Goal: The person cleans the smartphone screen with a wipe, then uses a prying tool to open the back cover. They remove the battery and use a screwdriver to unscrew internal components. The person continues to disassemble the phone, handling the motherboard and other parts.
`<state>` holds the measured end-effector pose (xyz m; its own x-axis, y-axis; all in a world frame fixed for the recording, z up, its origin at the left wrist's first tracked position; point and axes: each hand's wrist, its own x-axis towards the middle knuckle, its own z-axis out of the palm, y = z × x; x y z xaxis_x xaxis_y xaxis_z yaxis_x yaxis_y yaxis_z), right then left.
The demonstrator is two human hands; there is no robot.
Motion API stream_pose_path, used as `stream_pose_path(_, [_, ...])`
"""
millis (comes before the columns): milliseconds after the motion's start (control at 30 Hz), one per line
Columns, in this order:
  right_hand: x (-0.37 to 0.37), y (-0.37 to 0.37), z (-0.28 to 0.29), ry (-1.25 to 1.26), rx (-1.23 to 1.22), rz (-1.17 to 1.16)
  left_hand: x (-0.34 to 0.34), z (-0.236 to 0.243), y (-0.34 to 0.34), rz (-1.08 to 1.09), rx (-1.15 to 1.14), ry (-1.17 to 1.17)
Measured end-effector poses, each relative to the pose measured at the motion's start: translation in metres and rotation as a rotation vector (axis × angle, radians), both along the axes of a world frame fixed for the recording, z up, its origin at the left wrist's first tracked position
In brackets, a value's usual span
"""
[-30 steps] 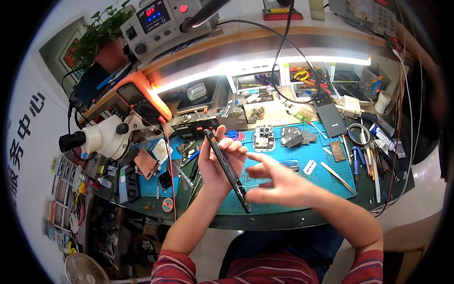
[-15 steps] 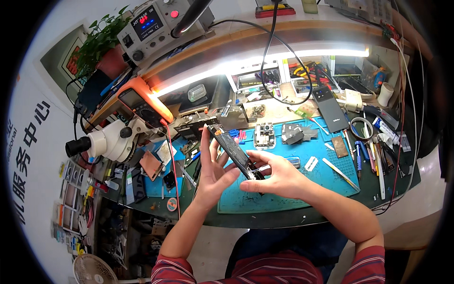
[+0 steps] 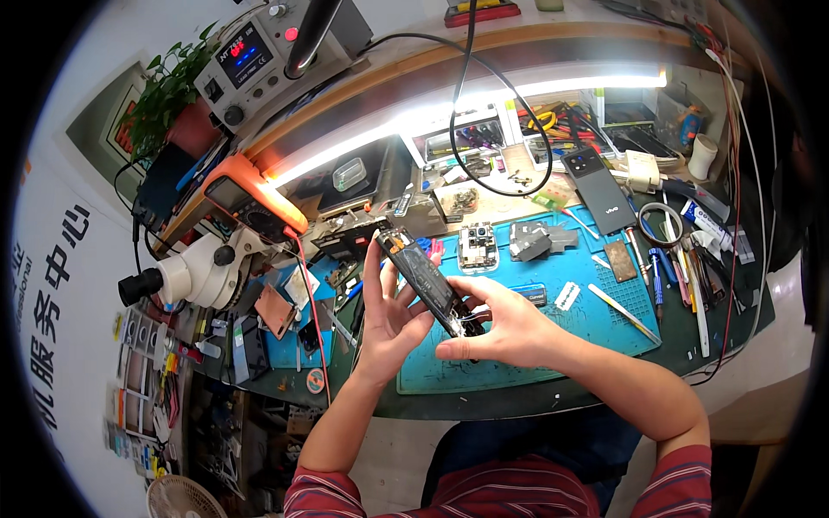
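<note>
Between my two hands, above the blue work mat (image 3: 553, 345), I hold an opened phone (image 3: 423, 274) tilted, its black battery and inner parts facing up. My left hand (image 3: 387, 332) supports its left side, with the index finger along the upper end and the thumb near the lower edge. My right hand (image 3: 509, 319) grips the lower end between thumb and fingers, where bare parts and a thin cable show. Beyond the phone on the mat lie a circuit board with camera modules (image 3: 477, 247) and a grey metal plate piece (image 3: 537, 240).
A dark phone (image 3: 600, 190) lies face down at the back right, near a tape roll (image 3: 660, 226) and several pens and screwdrivers. A white microscope (image 3: 194, 274) and an orange multimeter (image 3: 259, 200) stand left. A black cable (image 3: 458, 129) loops down over the bench.
The opened phone has turned slightly, showing more of its inner face. Both hands keep their hold. The whole view has shifted a little.
</note>
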<state>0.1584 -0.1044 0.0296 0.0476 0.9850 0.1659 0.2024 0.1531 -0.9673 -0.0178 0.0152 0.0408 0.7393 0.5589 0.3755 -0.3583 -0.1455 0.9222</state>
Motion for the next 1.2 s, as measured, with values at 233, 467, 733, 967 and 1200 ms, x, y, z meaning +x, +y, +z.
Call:
stream_pose_path(233, [-0.002,-0.001,0.001,-0.064,0.02,-0.025,0.0,0.0,-0.001,-0.013,0.008,0.002])
stream_pose_path(467, [-0.006,0.0,-0.007,-0.088,0.1,-0.113,0.004,-0.006,-0.003,0.018,0.032,0.027])
stream_pose_path(733, [-0.018,-0.006,-0.005,-0.187,0.075,-0.243,0.007,-0.012,-0.006,0.027,0.141,-0.016])
stream_pose_path(967, [-0.019,-0.006,-0.013,-0.33,0.207,-0.29,0.007,-0.02,-0.01,0.065,0.155,-0.026])
stream_pose_path(1200, [-0.021,-0.013,-0.005,-0.363,0.188,-0.272,-0.001,-0.013,-0.01,0.072,-0.039,-0.024])
